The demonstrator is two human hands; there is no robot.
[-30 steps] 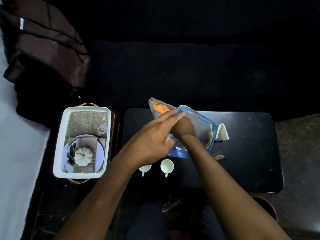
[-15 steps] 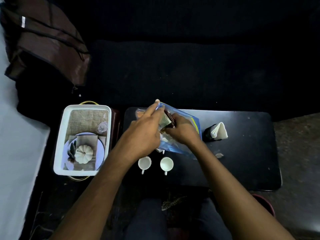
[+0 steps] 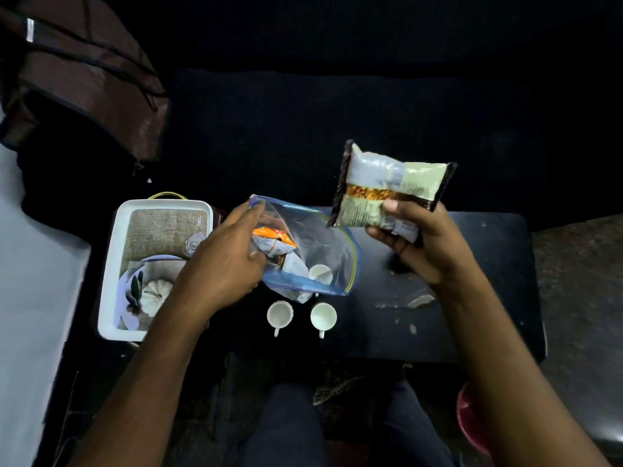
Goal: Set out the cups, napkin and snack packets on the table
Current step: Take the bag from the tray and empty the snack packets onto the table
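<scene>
My right hand [image 3: 418,246] holds a green and brown snack packet [image 3: 387,187] up above the black table [image 3: 472,325]. My left hand [image 3: 222,264] grips the mouth of a clear blue zip bag [image 3: 320,254] over the table's left part. Inside the bag lie an orange-topped snack packet [image 3: 274,242] and a white cup [image 3: 320,274]. Two white cups [image 3: 279,314] [image 3: 323,316] stand side by side near the table's front edge, handles toward me. The napkin is hidden behind my right hand.
A white tray [image 3: 111,274] with a burlap mat, a plate and a small white pumpkin sits left of the table. A brown bag [image 3: 84,79] lies at the upper left. A pink bowl [image 3: 468,423] is on the floor at the lower right.
My right hand has pulled the green snack packet out of the zip bag and lifted it up to the right. The left hand still holds the bag open.
</scene>
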